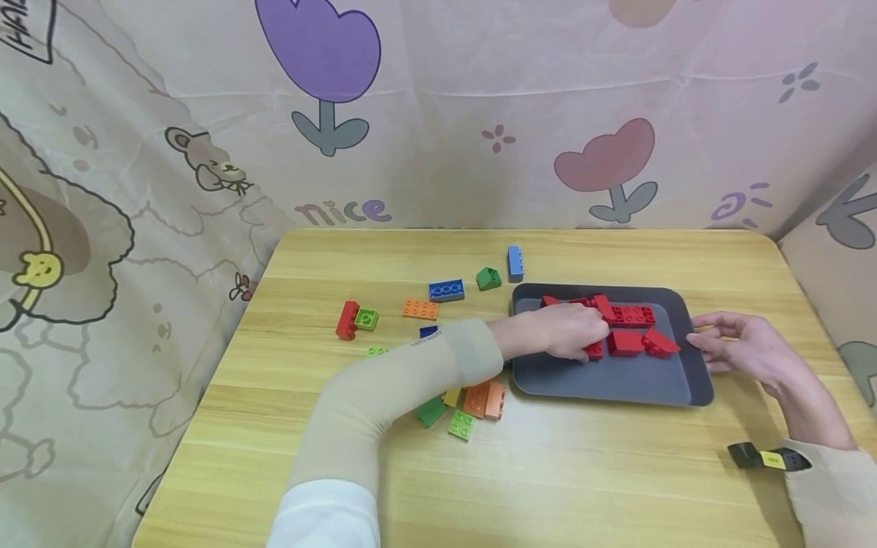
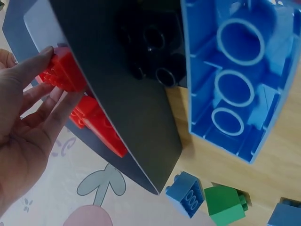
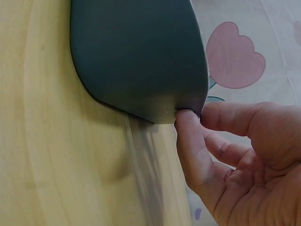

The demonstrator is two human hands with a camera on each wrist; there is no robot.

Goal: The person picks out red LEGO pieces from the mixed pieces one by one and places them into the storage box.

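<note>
A dark grey tray [image 1: 617,388] lies at the right half of the table with several red toy building bricks [image 1: 626,342] in it. My left hand [image 1: 572,331] reaches over the tray's left side. Between its thumb and fingers it pinches a red brick [image 2: 66,70], seen inside the tray in the left wrist view. Another red brick [image 2: 99,123] lies close by its fingers. At the tray's right end my right hand [image 1: 743,350] grips the rim, thumb and finger on either side of the wall [image 3: 155,89] in the right wrist view.
Left of the tray lie loose bricks: a red one [image 1: 347,320], an orange one [image 1: 420,309], blue ones [image 1: 446,291] and a green one [image 1: 489,278]. Orange bricks [image 1: 477,399] and a light green one [image 1: 462,425] lie beside the left forearm. A patterned cloth [image 1: 438,152] hangs behind the table.
</note>
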